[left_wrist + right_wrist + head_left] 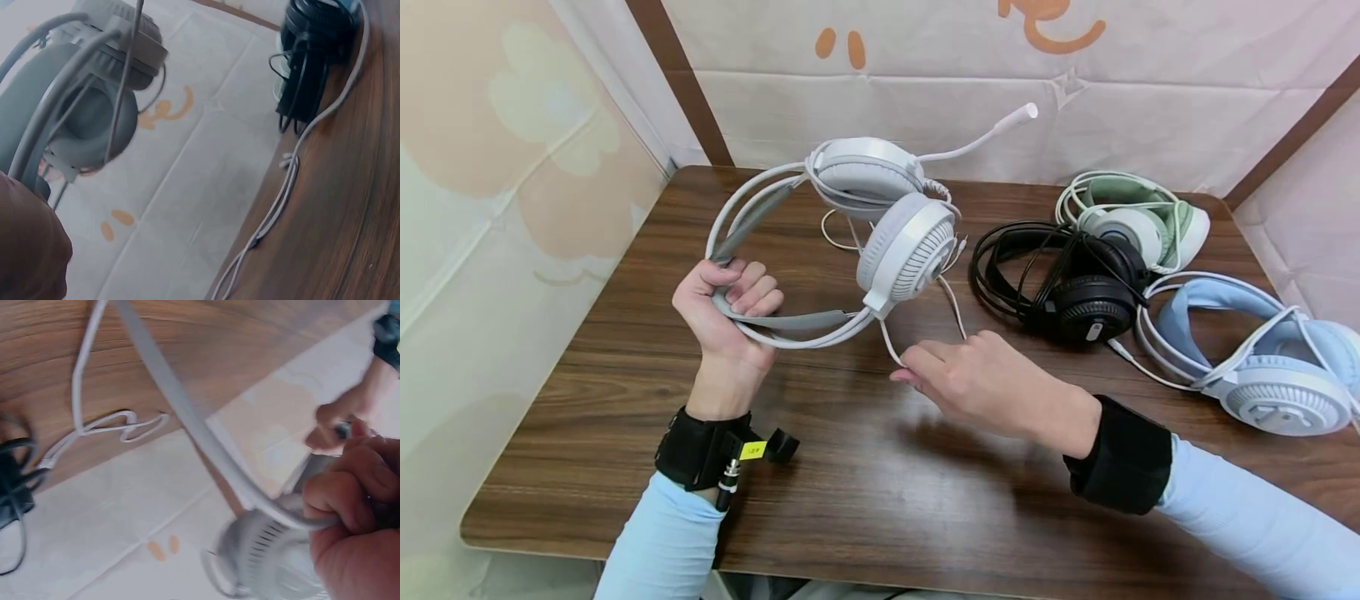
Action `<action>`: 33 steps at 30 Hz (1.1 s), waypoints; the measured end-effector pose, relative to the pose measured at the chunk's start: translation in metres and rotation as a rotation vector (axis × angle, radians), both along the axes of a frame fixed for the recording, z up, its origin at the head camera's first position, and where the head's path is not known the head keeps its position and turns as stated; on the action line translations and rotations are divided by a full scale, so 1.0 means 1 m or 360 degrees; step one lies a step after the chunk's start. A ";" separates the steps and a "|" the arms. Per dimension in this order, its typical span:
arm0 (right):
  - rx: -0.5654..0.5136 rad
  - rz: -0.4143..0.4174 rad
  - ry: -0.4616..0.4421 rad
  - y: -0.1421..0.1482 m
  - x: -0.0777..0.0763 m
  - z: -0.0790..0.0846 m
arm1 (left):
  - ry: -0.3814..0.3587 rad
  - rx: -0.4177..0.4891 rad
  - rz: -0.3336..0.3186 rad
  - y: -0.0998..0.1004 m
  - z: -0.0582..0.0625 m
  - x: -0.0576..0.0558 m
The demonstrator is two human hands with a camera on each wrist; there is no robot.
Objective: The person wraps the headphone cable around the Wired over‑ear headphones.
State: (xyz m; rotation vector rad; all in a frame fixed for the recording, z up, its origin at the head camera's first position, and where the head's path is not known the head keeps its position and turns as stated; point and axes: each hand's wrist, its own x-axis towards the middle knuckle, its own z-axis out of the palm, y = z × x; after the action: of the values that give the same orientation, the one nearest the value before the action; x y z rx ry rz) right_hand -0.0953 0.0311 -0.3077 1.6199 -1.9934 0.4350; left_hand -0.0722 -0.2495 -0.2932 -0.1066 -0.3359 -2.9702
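My left hand grips the headband of a white headset with grey padding, held up above the table. Its two ear cups point right, and its microphone boom sticks out toward the back wall. Some of the white cable is looped around the far ear cup. Below the near cup, my right hand pinches a stretch of that cable. In the right wrist view, the cable runs into the curled fingers. More cable lies on the table in the left wrist view.
On the table's right side lie a black headset, a green and white headset and a light blue headset, close together. The wooden table meets a pale fabric wall at the back.
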 end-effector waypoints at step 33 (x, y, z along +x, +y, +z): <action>0.0283 0.0027 -0.0239 0.050 0.034 0.085 | -0.0281 -0.1030 0.0931 -0.017 -0.001 0.003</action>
State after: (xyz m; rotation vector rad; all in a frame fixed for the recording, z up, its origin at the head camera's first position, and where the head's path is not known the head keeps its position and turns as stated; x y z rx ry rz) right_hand -0.0612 0.0807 -0.2226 1.7582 -2.1845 0.4064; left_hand -0.0695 -0.2661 -0.2941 0.1591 -1.1199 -2.2007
